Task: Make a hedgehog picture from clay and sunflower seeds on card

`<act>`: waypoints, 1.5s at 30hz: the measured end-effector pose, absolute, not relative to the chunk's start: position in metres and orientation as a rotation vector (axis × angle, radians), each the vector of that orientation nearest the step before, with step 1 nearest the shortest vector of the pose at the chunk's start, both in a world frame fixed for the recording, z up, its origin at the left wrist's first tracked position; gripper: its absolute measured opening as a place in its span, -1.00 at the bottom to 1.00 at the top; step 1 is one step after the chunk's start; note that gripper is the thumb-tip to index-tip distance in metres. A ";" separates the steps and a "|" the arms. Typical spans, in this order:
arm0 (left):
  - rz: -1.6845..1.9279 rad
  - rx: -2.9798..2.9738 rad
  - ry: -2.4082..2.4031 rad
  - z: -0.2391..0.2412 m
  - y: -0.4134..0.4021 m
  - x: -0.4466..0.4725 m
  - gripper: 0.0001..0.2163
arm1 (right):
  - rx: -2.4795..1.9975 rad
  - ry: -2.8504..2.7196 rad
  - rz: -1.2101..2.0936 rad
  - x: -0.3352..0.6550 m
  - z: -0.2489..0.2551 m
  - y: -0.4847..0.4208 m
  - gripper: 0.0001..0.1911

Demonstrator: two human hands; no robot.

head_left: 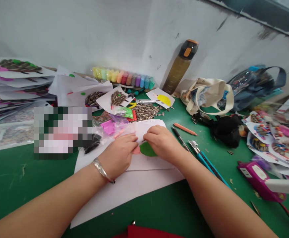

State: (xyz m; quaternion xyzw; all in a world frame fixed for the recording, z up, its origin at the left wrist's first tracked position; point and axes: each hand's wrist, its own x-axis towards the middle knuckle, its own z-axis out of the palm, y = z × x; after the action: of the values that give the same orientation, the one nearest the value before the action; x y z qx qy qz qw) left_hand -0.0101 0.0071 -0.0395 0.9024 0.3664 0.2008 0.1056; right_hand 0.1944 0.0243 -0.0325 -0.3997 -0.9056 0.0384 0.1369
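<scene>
On a white sheet of paper lies a flat green oval that looks like modelling clay, with a pink patch joined at its left end. My left hand, a silver bracelet at the wrist, rests on the paper with bent fingers pressed together beside the pink patch. Over the oval's upper right edge, my right hand has its fingers pinched; whatever is between them is hidden. Clear bags with pink clay and black clay lie left of my hands.
Behind my hands are sunflower seeds, scissors and clay packs. To the right lie an orange pen, a black pen, a blue cutter and a purple glue gun. A bottle leans against the wall.
</scene>
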 end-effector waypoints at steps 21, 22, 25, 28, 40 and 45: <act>0.662 2.696 1.067 -0.039 0.006 -0.009 -0.69 | -1.148 -2.637 0.124 0.197 -0.033 0.024 -0.75; 0.665 2.694 1.069 -0.039 0.006 -0.009 -0.70 | -1.160 -2.626 0.111 0.197 -0.033 0.025 -0.75; 0.677 2.699 1.074 -0.041 0.006 -0.009 -0.70 | -1.161 -2.638 0.094 0.198 -0.033 0.024 -0.77; 0.703 2.713 1.064 -0.041 0.006 -0.009 -0.69 | -1.182 -2.633 0.135 0.203 -0.032 0.023 -0.75; 0.631 2.673 1.055 -0.040 0.006 -0.008 -0.69 | -1.458 -2.414 0.230 0.206 -0.025 0.019 -0.76; 0.640 2.686 1.044 -0.042 0.005 -0.009 -0.68 | -1.387 -2.491 0.237 0.210 -0.033 0.022 -0.74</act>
State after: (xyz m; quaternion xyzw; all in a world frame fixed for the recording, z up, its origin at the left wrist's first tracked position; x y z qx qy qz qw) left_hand -0.0086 0.0055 -0.0422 0.9059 0.3520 0.2158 0.0946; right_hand 0.2099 0.0216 -0.0333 -0.4801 -0.8622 0.0820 0.1396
